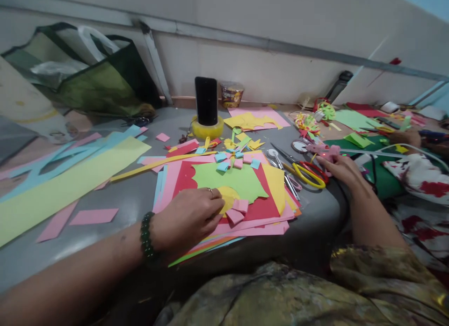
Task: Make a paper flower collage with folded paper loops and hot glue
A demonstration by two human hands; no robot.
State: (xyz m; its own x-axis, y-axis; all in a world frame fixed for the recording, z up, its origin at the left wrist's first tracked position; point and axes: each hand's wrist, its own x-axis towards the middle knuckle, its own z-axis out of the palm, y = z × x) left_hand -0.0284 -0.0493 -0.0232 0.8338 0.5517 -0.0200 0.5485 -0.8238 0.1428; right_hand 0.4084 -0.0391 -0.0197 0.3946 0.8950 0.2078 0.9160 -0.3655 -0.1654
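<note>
My left hand, with a green bead bracelet and a ring, rests with curled fingers at the left edge of a yellow paper circle. Its fingertips are partly hidden. Folded pink paper pieces lie on the circle's right side. Beneath are a green paper piece, red paper and a stack of coloured sheets. At the right, my right hand is closed around a pink glue gun with a small red light, its nozzle toward the left.
Yellow-handled scissors and a metal compass-like tool lie right of the stack. A phone stands in a yellow tape roll. Long paper strips cover the left side. Another person's hand is at far right.
</note>
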